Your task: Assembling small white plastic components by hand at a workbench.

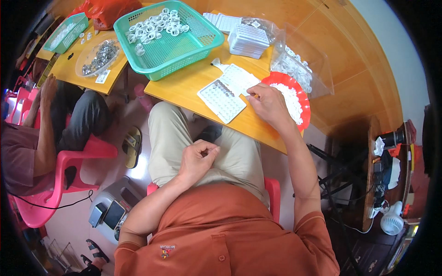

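My left hand (198, 161) is held above my lap with its fingers curled together; anything inside it is hidden. At the table's right side my right hand (268, 103) has thumb and fingertips pinched, and what they hold, if anything, is too small to make out. Left of it lies a white tray (224, 106) with rows of round cells, a band of greyish pieces along its far part. A second white tray (240, 78) lies against its far edge. Just right of my right hand stands a red scalloped dish (305, 105) heaped with small white pieces (289, 96).
Beyond the trays are a stack of white trays (248, 42) and a clear bag of white parts (294, 69). A green basket (177, 66) of white rings stands at the far left. Another seated person (27, 156) is by the left table, near a bowl of metal parts (101, 57).
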`<move>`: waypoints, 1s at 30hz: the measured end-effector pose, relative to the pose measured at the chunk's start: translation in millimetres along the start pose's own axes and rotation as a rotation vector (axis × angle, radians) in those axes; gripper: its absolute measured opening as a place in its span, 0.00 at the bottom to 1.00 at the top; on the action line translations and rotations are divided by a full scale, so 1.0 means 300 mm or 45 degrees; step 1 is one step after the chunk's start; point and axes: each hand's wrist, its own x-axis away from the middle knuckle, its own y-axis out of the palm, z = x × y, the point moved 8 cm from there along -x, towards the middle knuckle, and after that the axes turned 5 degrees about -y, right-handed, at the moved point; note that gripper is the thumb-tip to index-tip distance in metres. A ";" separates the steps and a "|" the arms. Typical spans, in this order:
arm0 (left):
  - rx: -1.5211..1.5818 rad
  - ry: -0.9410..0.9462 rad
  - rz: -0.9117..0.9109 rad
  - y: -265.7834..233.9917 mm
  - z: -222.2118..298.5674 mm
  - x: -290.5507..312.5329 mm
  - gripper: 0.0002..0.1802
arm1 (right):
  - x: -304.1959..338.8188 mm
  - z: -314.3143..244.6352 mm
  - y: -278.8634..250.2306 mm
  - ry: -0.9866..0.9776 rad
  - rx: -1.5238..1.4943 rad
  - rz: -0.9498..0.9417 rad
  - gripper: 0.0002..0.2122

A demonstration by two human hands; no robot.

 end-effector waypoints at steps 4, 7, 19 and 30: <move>-0.039 0.022 0.010 -0.001 0.001 -0.003 0.06 | -0.030 0.021 0.037 0.013 0.045 -0.084 0.09; -0.072 0.060 -0.020 0.003 0.016 -0.001 0.05 | -0.042 0.029 0.050 0.005 0.028 -0.100 0.09; 0.054 0.103 -0.037 0.018 -0.006 0.008 0.05 | -0.012 0.021 0.044 0.003 -0.050 -0.119 0.08; -0.199 0.207 0.007 -0.022 0.095 0.028 0.04 | 0.088 0.051 -0.055 0.082 -0.179 0.098 0.07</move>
